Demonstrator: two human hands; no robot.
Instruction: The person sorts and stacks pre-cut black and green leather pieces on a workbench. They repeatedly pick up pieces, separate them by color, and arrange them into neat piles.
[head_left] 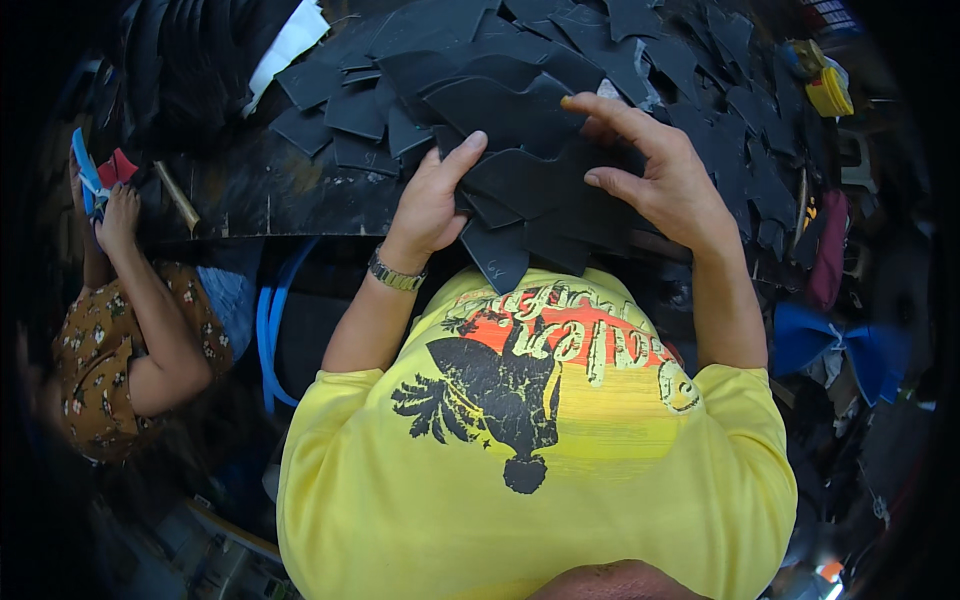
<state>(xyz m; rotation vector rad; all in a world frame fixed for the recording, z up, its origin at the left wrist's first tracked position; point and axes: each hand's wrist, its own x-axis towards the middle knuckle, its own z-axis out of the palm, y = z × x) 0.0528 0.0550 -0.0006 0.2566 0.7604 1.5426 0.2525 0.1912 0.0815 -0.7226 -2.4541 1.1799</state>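
My left hand (432,208), with a metal watch on its wrist, grips several flat black cut-out pieces (520,185) of sheet material by their left side. Its thumb shows at their edge; the other fingers are mostly hidden. The held pieces overlap, have curved edges and pointed corners, and hang over the near table edge in front of my yellow shirt. My right hand (660,175) hovers at their right side, thumb and forefinger spread apart, and no piece shows between them. Behind both hands lies a loose heap of similar black pieces (360,108).
Stacked black pieces (185,70) and a white sheet (288,50) lie at the far left. Beside a short stick (177,198), a co-worker's hand (120,215) holds blue-handled scissors (88,172) and something red. A yellow container (828,92) stands far right.
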